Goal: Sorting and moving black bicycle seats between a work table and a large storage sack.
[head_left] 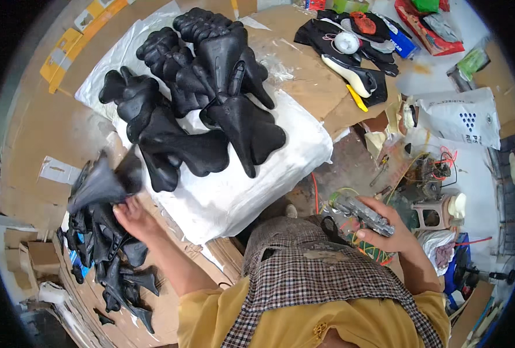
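Observation:
My left hand (136,219) is at the left, its fingers stretched out and apart at the lower edge of a motion-blurred black moulded piece (102,184). No grip on this piece shows. In my right hand (389,229) is a grey metallic hand tool (362,214), held in front of my apron; its exact kind I cannot make out. Nested rows of glossy black moulded pieces (243,124), shaped like high-heeled shoe soles, lie on a stuffed white sack (240,194). Below my left hand is a loose heap of similar black pieces (115,272) on cardboard.
Brown cardboard (42,130) covers the surface at left. At the back right lie a black cloth (315,35), a pale sole-shaped piece (347,75) and a white ball of string (346,42). A white printed bag (463,119) and tangled wires (440,168) are farther right.

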{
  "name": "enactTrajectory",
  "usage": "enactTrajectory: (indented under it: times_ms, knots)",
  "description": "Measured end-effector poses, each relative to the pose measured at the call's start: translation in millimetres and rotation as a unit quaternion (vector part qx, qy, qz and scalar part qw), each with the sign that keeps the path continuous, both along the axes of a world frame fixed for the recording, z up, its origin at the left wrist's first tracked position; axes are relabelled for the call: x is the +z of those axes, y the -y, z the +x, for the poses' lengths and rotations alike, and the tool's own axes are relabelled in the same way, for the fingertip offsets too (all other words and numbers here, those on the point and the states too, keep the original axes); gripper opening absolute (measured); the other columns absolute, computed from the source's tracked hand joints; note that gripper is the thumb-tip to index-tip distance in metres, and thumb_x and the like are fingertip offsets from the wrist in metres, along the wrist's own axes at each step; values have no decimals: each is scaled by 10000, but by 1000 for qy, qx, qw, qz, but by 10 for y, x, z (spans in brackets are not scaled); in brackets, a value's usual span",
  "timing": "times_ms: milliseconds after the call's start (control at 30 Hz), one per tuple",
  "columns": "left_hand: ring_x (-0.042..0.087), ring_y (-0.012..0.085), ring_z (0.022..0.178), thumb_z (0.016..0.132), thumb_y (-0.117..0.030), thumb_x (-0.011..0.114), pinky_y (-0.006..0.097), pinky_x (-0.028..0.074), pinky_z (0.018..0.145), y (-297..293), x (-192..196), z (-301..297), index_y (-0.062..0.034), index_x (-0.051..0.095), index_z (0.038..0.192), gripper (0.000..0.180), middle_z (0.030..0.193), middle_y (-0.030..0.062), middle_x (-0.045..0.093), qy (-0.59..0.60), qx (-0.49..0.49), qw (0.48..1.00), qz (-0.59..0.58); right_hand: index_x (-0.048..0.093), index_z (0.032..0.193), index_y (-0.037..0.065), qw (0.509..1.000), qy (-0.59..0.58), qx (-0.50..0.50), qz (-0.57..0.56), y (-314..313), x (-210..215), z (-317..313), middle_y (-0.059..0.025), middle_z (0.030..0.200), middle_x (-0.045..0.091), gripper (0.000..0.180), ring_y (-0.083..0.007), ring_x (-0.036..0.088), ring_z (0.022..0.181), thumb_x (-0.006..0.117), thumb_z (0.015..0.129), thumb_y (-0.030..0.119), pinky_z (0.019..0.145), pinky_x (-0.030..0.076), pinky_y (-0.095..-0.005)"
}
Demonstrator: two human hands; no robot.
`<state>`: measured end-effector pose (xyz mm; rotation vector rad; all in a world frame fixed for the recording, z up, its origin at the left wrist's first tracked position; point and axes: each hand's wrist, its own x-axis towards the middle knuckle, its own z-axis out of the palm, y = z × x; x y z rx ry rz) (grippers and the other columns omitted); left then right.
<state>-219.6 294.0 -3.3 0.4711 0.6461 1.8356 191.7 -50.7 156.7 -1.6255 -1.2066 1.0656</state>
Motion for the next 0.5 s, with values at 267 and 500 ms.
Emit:
enactTrajectory:
  times_ms: [267,500]
  knots:
    - [551,163,956,811,-87,602,254,415,849,-383,53,1256,-7,542,1125,329,1052,86,595,-366,-113,924,1,431,1241,-12,999,-1,-20,-29,-171,-164,82,-47,904,593,537,-97,550,818,663,775,119,736,445,-251]
    - [622,236,756,739,-236,670,310,475,707,-1102,278,3029,-41,651,870,235,821,119,650,-692,-128,706,81,431,1243,-8,999,10,-44,-23,-159,-309,198,-60,923,599,550,-118,560,843,677,774,142,765,446,-257]
